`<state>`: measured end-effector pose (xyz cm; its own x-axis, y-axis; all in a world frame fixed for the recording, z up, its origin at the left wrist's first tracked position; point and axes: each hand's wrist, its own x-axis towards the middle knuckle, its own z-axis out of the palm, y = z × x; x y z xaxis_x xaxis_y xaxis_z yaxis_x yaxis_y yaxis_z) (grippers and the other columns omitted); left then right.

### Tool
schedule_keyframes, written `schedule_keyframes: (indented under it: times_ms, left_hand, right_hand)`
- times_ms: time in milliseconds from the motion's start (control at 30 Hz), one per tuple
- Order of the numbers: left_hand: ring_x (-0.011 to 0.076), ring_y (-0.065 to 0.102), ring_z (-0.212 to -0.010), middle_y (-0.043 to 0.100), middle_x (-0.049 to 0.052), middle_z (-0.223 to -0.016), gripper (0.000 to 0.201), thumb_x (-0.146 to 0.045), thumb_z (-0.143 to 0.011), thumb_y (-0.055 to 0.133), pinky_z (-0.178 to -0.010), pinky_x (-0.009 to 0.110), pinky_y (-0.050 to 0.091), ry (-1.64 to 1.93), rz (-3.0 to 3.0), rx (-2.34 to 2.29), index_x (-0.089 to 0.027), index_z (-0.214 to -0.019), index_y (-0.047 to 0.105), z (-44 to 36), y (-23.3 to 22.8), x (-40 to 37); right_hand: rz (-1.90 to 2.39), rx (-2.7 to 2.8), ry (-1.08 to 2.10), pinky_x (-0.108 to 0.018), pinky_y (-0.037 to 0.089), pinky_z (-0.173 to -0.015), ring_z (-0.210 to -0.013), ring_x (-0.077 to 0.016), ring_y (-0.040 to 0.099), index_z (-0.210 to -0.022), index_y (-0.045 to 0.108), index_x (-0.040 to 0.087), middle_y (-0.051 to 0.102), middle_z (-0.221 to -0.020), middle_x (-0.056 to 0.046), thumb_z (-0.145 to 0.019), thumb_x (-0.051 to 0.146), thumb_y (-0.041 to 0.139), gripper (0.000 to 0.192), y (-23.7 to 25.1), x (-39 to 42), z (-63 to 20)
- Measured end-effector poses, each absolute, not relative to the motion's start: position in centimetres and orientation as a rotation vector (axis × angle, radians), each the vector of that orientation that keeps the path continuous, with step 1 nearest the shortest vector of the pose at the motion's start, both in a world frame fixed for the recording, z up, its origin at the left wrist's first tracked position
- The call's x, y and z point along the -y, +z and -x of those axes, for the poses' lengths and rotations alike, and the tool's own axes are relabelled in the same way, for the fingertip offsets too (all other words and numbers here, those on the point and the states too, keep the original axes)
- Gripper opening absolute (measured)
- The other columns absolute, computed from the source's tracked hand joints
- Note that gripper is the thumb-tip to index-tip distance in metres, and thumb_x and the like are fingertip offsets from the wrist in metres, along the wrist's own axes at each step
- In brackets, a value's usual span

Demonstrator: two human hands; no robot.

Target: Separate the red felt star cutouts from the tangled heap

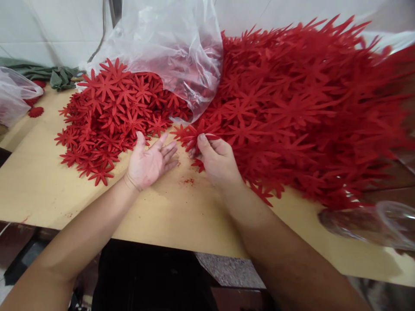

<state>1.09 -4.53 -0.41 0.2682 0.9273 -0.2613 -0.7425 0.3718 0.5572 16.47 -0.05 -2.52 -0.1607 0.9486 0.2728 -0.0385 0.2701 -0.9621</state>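
My left hand (149,163) is palm up over the table with its fingers spread and nothing in it. Just beyond it lies a heap of red star-shaped fabric flower pieces (106,112), with many narrow petals each. Between thumb and fingers, my right hand (218,160) pinches a red fabric flower piece (204,131); whether it is one layer or several I cannot tell. Right behind that hand rises a far larger pile of similar red flowers (292,99), blurred toward the right edge.
A clear plastic bag (171,47) partly covers the left heap. Another plastic bag (16,93) and a dark green cloth (61,77) are at the far left. A transparent plastic container (382,222) lies at right. Red crumbs dot the wooden table (181,216).
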Motion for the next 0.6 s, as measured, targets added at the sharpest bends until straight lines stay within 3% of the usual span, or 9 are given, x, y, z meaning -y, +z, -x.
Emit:
schedule_keyframes:
  times_ms: [267,400,600]
  left_hand:
    - [0.0268,0.043,-0.122,0.056,0.011,-0.115,0.078,-0.077,-0.070,0.024,-0.098,0.042,0.035,1.162,-0.312,-0.501,-0.020,-0.114,0.052,-1.0,-0.4,4.8]
    - [0.0270,0.043,-0.122,0.057,0.010,-0.114,0.080,-0.079,-0.067,0.024,-0.097,0.042,0.036,1.120,-0.345,-0.512,-0.021,-0.115,0.052,-1.3,0.1,5.2]
    - [0.0295,0.045,-0.120,0.061,0.010,-0.108,0.082,-0.082,-0.063,0.026,-0.095,0.045,0.036,1.074,-0.396,-0.541,-0.022,-0.112,0.053,-2.2,0.8,6.0]
  right_hand:
    - [0.904,1.350,1.201,-0.025,0.044,-0.047,-0.047,-0.0090,0.051,-0.071,0.054,0.022,0.057,-0.058,0.004,-0.067,0.042,0.067,0.024,-2.2,0.1,-16.4]
    - [0.957,1.355,1.162,-0.026,0.041,-0.044,-0.044,-0.0094,0.047,-0.067,0.053,0.023,0.053,-0.054,0.003,-0.073,0.039,0.062,0.020,-2.3,-0.1,-16.6]
    - [0.971,1.452,1.145,-0.026,0.035,-0.040,-0.040,-0.0088,0.041,-0.059,0.049,0.023,0.047,-0.048,0.003,-0.074,0.044,0.059,0.029,-2.1,0.2,-16.7]
